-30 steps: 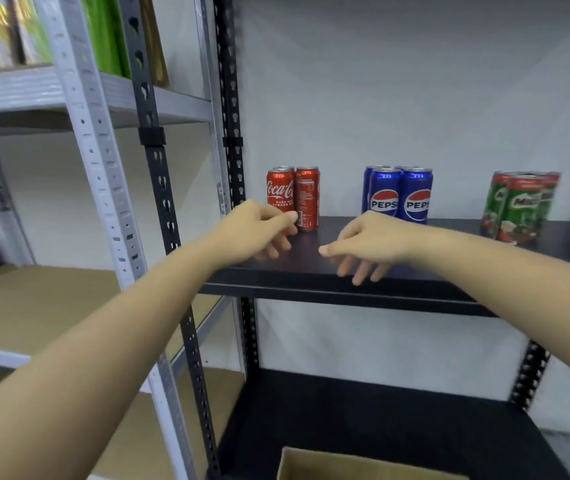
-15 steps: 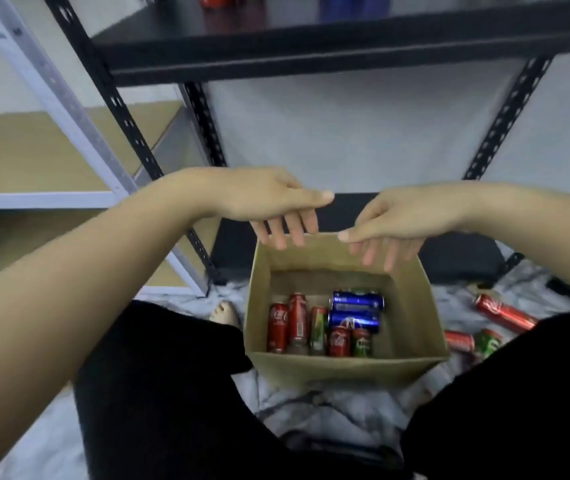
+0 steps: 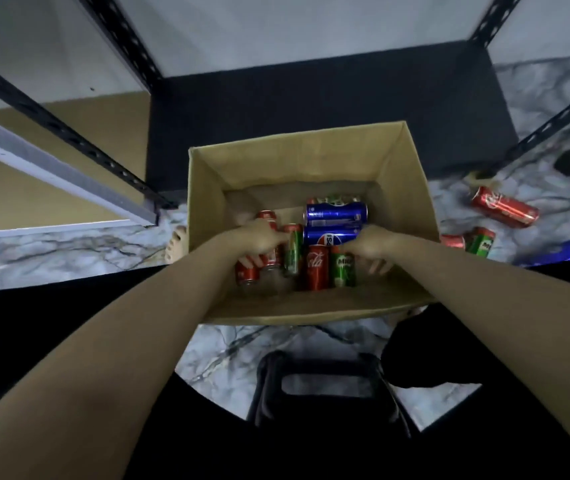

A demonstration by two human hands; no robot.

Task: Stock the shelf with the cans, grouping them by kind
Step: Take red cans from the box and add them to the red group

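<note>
In the head view, a cardboard box [image 3: 311,220] sits open-topped at the centre of the frame on a marbled floor [image 3: 69,251], just in front of the black bottom shelf [image 3: 311,98] of a rack.

Both bare forearms reach down into the box from the lower corners of the frame. The left hand [image 3: 259,242] lies over the red cola cans [image 3: 269,237] at the left side of the box floor; its fingers curl downward around one of them, and fingertips show below the can, so it appears to grip that can. The right hand [image 3: 370,245] is at the right side of the box, its thumb side touching the nearer blue Pepsi can [image 3: 328,235] and a green Milo can [image 3: 343,270]; its fingers hang loosely spread below, and whether they close on any can cannot be told.

Between the hands lie a second green can [image 3: 293,251] and a red Coca-Cola can [image 3: 317,268], with another blue can [image 3: 335,213] farther back.

At the right edge of the frame, outside the box, a red can [image 3: 503,206], a green can [image 3: 481,241] and a blue can [image 3: 564,252] lie on the floor. A bare foot [image 3: 176,244] shows left of the box.
</note>
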